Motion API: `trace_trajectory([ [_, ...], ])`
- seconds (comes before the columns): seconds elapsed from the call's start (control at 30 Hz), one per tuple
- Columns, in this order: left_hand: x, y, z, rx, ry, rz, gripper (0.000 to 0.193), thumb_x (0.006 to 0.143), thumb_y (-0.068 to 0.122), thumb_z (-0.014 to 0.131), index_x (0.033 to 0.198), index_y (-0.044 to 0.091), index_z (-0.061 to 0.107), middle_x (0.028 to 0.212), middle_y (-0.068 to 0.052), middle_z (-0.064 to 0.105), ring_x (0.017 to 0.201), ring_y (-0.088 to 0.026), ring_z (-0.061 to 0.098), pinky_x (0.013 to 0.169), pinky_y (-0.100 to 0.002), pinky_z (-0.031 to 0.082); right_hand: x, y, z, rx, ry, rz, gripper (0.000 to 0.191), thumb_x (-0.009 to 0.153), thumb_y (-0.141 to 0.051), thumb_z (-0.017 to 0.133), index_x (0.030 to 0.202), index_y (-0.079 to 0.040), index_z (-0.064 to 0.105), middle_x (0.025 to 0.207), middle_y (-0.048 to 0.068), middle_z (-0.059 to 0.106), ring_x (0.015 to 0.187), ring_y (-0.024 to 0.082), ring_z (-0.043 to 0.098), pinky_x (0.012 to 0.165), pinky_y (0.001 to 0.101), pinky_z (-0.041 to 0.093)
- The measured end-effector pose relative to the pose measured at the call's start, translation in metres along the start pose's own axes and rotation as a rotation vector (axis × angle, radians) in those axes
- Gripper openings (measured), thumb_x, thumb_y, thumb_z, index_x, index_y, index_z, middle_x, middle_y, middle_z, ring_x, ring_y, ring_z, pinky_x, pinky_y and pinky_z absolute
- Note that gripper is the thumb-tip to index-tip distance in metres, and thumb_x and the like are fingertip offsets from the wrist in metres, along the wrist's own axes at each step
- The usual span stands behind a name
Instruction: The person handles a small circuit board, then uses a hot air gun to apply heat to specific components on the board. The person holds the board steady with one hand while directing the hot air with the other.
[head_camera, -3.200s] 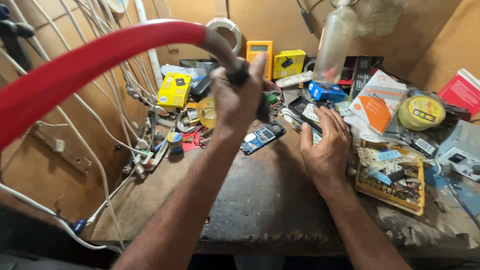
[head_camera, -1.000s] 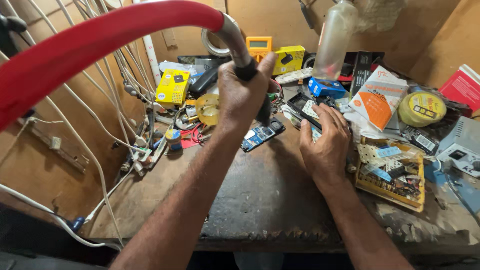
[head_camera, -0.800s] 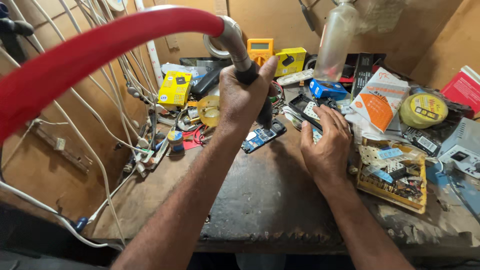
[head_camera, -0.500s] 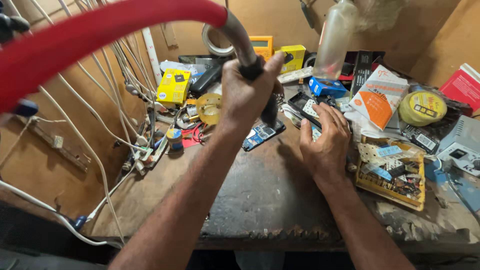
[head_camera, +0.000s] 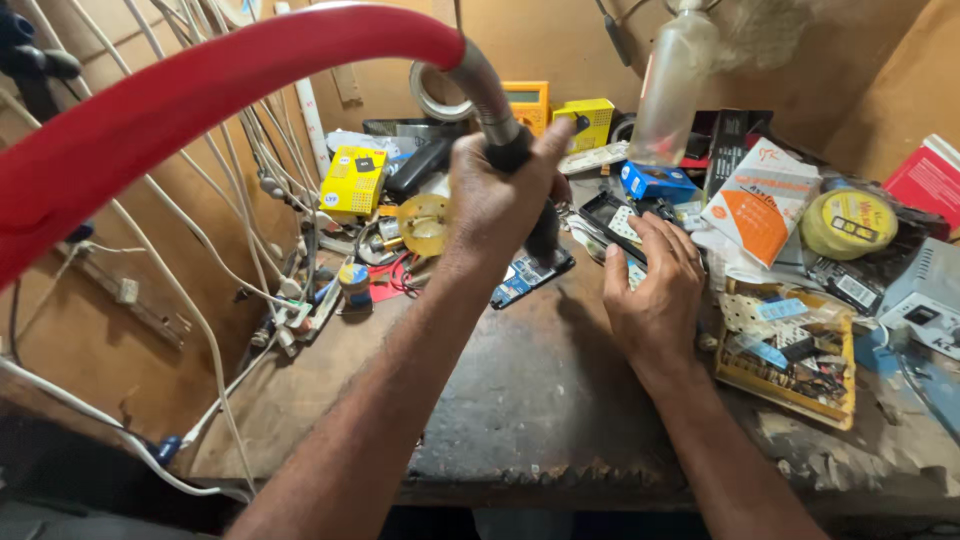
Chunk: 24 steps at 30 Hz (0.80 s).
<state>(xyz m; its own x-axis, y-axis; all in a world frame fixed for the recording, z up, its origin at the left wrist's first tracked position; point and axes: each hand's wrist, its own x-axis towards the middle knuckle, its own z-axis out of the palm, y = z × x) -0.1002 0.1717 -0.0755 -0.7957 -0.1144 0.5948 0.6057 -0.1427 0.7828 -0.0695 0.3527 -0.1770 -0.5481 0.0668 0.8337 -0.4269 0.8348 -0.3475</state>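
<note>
Worn bench top (head_camera: 540, 400) is filling the near field.

Right hand (head_camera: 655, 290), at 3 o'clock of frame centre: lying palm down, fingers loosely spread, gripping nothing. Its fingertips are reaching a dark handset body (head_camera: 612, 212) at its 11 o'clock; contact cannot be confirmed.

At 3 o'clock of that hand, a shallow yellow tray (head_camera: 775, 385) is holding small clear bags and dark loose parts, too small to sort.

Small blue circuit board (head_camera: 528, 277) is lying flat on the bench at 12 o'clock of centre, just beside the right thumb.

Left hand (head_camera: 500, 195), directly above the board: fingers wrapped tight around a black tool handle (head_camera: 510, 150), thumb raised along it. Dark nozzle (head_camera: 544, 232) is pointing down at the board; the gap between tip and board is not readable. Metal flex neck is running up into a thick red hose (head_camera: 200, 95) arching out to 10 o'clock.

Judgement: nozzle is being positioned over the board. The next move calls for a steady tip held off the surface and the right hand bracing the board clear of the nozzle.

Far row: yellow box (head_camera: 352, 182) at 10 o'clock, closed; blue box (head_camera: 655, 182) at 1 o'clock, closed; clear bottle (head_camera: 675, 85) standing at 1 o'clock, contents not discernible.
</note>
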Motion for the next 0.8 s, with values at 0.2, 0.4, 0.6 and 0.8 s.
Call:
trace_trajectory([
  [0.2, -0.003, -0.002, -0.004, 0.079, 0.015, -0.025, 0.035, 0.094, 0.024, 0.074, 0.066, 0.005, 0.067, 0.057, -0.003, 0.068, 0.049, -0.008, 0.064, 0.048, -0.027, 0.051, 0.000, 0.002, 0.002, 0.000, 0.004, 0.004, 0.035, 0.089, -0.012, 0.073, 0.120, 0.004, 0.070, 0.127, 0.024, 0.069, 0.123, 0.041, 0.062, 0.110, 0.0475, 0.045],
  [0.4, 0.004, -0.009, -0.008, 0.126, 0.101, -0.001, 0.035, 0.094, 0.025, 0.073, 0.065, 0.007, 0.067, 0.056, -0.003, 0.069, 0.048, -0.008, 0.065, 0.046, -0.027, 0.051, 0.001, 0.002, 0.001, 0.005, 0.000, 0.006, 0.033, 0.091, -0.011, 0.073, 0.121, 0.004, 0.070, 0.127, 0.025, 0.069, 0.123, 0.041, 0.062, 0.109, 0.0479, 0.045],
  [0.6, 0.004, -0.015, -0.012, 0.117, 0.104, 0.049, 0.035, 0.096, 0.025, 0.074, 0.067, 0.007, 0.066, 0.058, -0.005, 0.069, 0.052, -0.008, 0.069, 0.049, -0.026, 0.053, 0.000, 0.001, 0.000, 0.001, 0.003, -0.015, 0.034, 0.091, -0.011, 0.073, 0.121, 0.004, 0.070, 0.127, 0.025, 0.069, 0.123, 0.041, 0.062, 0.110, 0.0477, 0.045],
  [0.8, 0.009, -0.003, -0.015, 0.108, 0.135, 0.001, 0.031, 0.094, 0.024, 0.072, 0.070, 0.006, 0.066, 0.058, -0.007, 0.070, 0.051, -0.012, 0.069, 0.047, -0.027, 0.053, 0.000, 0.001, 0.000, 0.010, 0.006, -0.001, 0.034, 0.091, -0.011, 0.073, 0.121, 0.004, 0.070, 0.127, 0.024, 0.069, 0.123, 0.040, 0.062, 0.110, 0.0470, 0.045],
])
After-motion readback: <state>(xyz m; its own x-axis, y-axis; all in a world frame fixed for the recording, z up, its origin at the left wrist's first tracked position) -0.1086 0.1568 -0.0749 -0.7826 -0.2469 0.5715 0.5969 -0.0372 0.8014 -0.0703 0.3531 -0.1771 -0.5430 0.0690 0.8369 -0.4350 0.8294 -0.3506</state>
